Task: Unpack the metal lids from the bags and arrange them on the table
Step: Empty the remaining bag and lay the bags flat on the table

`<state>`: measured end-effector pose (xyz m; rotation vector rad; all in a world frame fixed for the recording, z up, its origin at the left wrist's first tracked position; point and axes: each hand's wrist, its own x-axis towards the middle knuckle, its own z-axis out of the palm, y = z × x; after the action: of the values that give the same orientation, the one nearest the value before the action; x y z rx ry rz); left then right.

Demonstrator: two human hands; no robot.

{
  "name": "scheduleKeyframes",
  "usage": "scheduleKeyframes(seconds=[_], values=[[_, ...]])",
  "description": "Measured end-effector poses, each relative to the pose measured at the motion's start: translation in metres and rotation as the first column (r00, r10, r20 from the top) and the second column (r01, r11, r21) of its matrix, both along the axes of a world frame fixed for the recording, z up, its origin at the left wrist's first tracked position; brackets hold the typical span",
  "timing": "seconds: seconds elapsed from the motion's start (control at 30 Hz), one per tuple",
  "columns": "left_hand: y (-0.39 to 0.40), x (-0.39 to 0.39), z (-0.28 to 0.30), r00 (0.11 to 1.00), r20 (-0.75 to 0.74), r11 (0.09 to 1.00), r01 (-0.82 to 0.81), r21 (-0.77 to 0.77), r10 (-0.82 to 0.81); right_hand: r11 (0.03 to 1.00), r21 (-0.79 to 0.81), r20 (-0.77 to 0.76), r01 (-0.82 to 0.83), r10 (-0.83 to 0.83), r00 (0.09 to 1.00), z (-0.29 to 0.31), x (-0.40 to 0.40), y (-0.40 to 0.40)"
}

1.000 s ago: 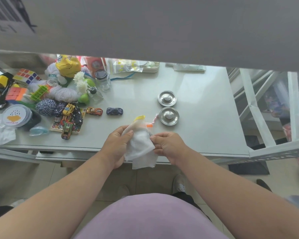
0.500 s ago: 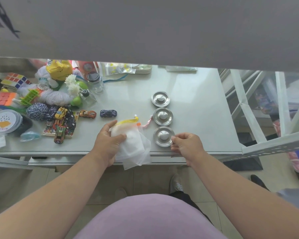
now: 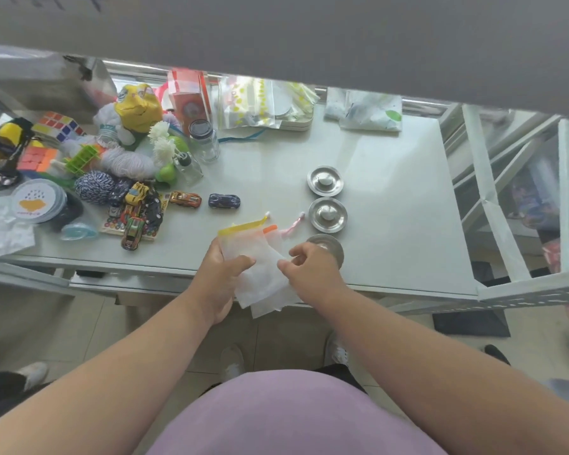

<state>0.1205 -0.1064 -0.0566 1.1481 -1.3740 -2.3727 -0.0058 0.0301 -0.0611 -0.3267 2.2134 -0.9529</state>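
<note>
Three round metal lids stand in a column on the pale table (image 3: pixel 391 198): the far lid (image 3: pixel 325 180), the middle lid (image 3: pixel 328 214), and the near lid (image 3: pixel 329 247), half hidden behind my right hand. My left hand (image 3: pixel 218 274) grips a stack of white drawstring bags (image 3: pixel 255 272) with yellow, orange and pink tops at the table's front edge. My right hand (image 3: pixel 309 269) pinches the right edge of the same bags. Whether any bag holds a lid cannot be seen.
Toy cars (image 3: pixel 224 201), yarn balls (image 3: pixel 94 187), puzzle cubes (image 3: pixel 58 124), glass jars (image 3: pixel 206 141) and a round tin (image 3: pixel 38 200) crowd the table's left half. Zip bags (image 3: pixel 260 103) lie along the far edge. A white metal frame (image 3: pixel 506 192) stands to the right.
One second ago two lids stood on the table; my right hand set down a third at the front. It has since come back to the bags in my left hand.
</note>
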Motion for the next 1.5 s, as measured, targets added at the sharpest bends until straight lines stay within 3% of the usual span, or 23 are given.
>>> scheduleKeyframes(seconds=[0.1, 0.2, 0.37, 0.7, 0.9, 1.1, 1.27, 1.5], values=[[0.003, 0.003, -0.003, 0.994, -0.09, 0.998, 0.059, -0.024, -0.061, 1.0, -0.025, 0.02, 0.01, -0.009, 1.0, -0.003, 0.0, -0.008], [0.002, 0.002, -0.008, 0.995, -0.089, 0.998, 0.036, -0.057, -0.041, 0.999, -0.036, -0.012, 0.008, -0.009, 1.0, -0.003, -0.006, -0.01], [0.006, -0.004, -0.008, 0.995, 0.04, 0.995, -0.095, -0.025, 0.096, 0.998, -0.042, 0.019, 0.038, -0.037, 0.999, 0.001, -0.014, -0.003], [-0.002, -0.003, -0.006, 0.987, 0.14, 0.997, -0.068, -0.046, 0.074, 1.0, -0.029, 0.122, -0.011, 0.014, 0.992, 0.004, -0.008, -0.013], [-0.01, 0.0, 0.002, 0.991, 0.081, 0.994, -0.107, 0.014, 0.106, 0.994, -0.105, 0.146, 0.018, -0.002, 0.989, 0.008, -0.013, -0.021], [-0.017, 0.0, 0.001, 0.99, 0.045, 0.988, -0.14, 0.068, 0.137, 0.992, -0.122, 0.017, 0.035, -0.033, 0.999, 0.009, -0.029, -0.023], [-0.013, -0.009, 0.0, 0.988, 0.04, 0.987, -0.149, 0.052, 0.147, 0.986, -0.166, 0.282, -0.018, 0.064, 0.957, 0.015, -0.029, -0.027], [-0.015, -0.019, 0.006, 0.983, -0.037, 0.982, -0.175, 0.078, 0.178, 0.953, -0.282, 0.217, 0.109, -0.047, 0.975, 0.006, -0.043, -0.027]])
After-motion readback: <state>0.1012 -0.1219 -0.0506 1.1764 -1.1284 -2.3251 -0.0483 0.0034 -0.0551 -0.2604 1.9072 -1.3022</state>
